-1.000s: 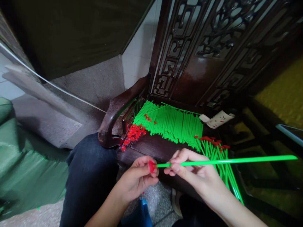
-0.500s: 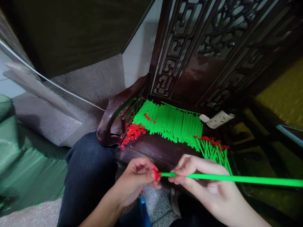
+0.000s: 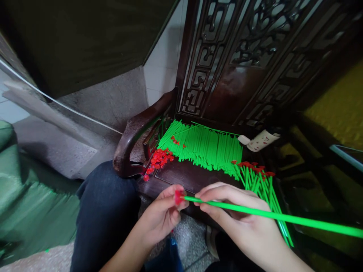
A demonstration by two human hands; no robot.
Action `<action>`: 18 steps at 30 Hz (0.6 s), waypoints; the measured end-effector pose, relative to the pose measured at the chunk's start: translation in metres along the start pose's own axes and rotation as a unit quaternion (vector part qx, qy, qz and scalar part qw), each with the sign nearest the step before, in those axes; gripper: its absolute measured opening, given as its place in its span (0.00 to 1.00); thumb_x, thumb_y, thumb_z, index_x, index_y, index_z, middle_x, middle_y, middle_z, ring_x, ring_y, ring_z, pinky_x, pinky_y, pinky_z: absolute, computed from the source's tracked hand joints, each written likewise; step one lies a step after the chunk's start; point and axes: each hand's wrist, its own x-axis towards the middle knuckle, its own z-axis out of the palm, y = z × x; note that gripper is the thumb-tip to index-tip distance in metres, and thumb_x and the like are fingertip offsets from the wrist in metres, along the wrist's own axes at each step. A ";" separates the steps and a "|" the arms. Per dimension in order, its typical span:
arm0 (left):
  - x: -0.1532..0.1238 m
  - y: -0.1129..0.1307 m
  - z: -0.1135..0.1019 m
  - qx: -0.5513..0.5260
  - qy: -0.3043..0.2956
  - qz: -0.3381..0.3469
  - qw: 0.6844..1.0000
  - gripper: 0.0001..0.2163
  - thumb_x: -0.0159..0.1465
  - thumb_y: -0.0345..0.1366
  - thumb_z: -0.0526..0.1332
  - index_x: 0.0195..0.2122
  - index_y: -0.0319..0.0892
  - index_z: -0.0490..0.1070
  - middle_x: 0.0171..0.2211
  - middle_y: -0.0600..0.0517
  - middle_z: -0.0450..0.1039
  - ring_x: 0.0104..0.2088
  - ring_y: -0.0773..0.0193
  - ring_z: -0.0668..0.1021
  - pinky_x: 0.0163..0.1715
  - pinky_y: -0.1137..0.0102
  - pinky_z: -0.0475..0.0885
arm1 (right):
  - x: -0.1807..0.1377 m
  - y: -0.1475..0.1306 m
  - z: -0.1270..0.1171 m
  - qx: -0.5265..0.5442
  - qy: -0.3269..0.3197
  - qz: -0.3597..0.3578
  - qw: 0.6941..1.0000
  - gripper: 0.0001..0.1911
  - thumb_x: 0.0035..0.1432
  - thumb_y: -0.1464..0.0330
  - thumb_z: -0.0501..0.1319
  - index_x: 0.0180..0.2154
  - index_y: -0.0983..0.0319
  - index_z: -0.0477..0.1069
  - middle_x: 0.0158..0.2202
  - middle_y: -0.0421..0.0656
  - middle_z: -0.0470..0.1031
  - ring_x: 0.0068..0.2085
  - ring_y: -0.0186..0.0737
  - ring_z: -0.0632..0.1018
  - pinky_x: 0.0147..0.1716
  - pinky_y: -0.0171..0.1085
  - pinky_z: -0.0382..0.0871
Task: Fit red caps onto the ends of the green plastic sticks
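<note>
My left hand (image 3: 161,215) pinches a small red cap (image 3: 178,197) between thumb and fingers. My right hand (image 3: 235,219) grips a long green stick (image 3: 283,218) near its left end, and that end meets the red cap. The stick runs off to the right edge of the view, sloping slightly down. Both hands hover just in front of the dark wooden chair seat (image 3: 187,176).
On the seat lie a wide pile of green sticks (image 3: 207,145), a heap of loose red caps (image 3: 159,158) by the left armrest (image 3: 133,139), and a bundle of capped sticks (image 3: 261,181) at the right. A white bottle (image 3: 259,140) lies behind. My knee (image 3: 107,204) is left.
The stick's far end has dropped from level to sloping down to the right. Both hands stayed together, dipping a little and coming back up.
</note>
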 end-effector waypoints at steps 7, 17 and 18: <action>-0.002 0.003 0.003 0.045 -0.003 0.024 0.999 0.09 0.49 0.29 0.71 0.30 0.39 0.72 0.23 0.56 0.71 0.23 0.74 0.77 0.17 0.88 0.69 | -0.003 0.010 0.002 0.114 0.004 0.071 0.991 0.02 0.53 0.70 0.65 0.29 0.60 0.74 0.34 0.44 0.79 0.34 0.40 0.80 0.32 0.34 0.76; -0.002 -0.004 -0.003 0.124 -0.109 0.043 0.985 0.06 0.55 0.32 0.67 0.28 0.36 0.72 0.26 0.51 0.74 0.27 0.69 0.78 0.19 0.81 0.75 | -0.010 0.011 0.002 0.135 -0.012 0.058 0.989 0.04 0.55 0.73 0.63 0.28 0.60 0.73 0.31 0.43 0.75 0.33 0.38 0.80 0.31 0.34 0.77; -0.002 -0.005 -0.004 0.120 -0.119 0.040 0.985 0.06 0.54 0.32 0.67 0.27 0.36 0.72 0.25 0.51 0.74 0.25 0.69 0.78 0.19 0.80 0.76 | -0.009 0.009 0.001 0.119 -0.021 0.052 0.991 0.05 0.55 0.73 0.63 0.27 0.60 0.73 0.30 0.43 0.75 0.32 0.39 0.80 0.31 0.35 0.77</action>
